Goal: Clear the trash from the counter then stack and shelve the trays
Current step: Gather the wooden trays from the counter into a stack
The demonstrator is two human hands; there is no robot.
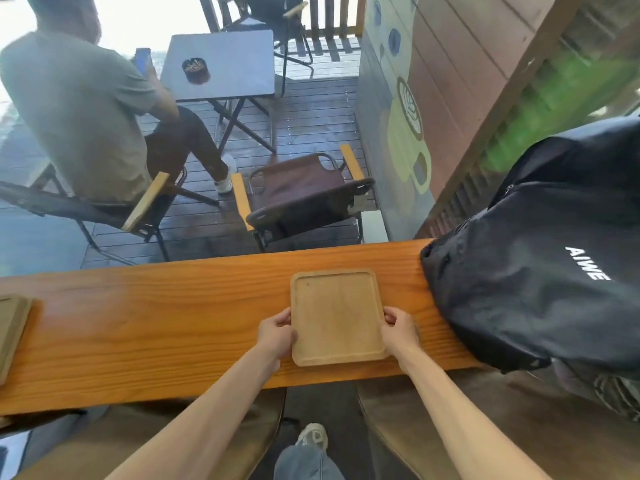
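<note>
tray [336, 313] lies flat on counter [156, 317], right of centre | left hand [275, 336] gripped on left edge | right hand [398, 329] gripped on right edge | second tray [12, 327] at far left | black bag [540, 271] just beside

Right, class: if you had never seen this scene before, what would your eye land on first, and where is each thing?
First, the pale wooden tray lying flat in the middle of the orange-brown counter, gripped at its sides by the left hand and right hand. Next, the big black backpack slumped on the counter's right end, close beside the tray. At the far left edge, part of another tray shows.
</note>
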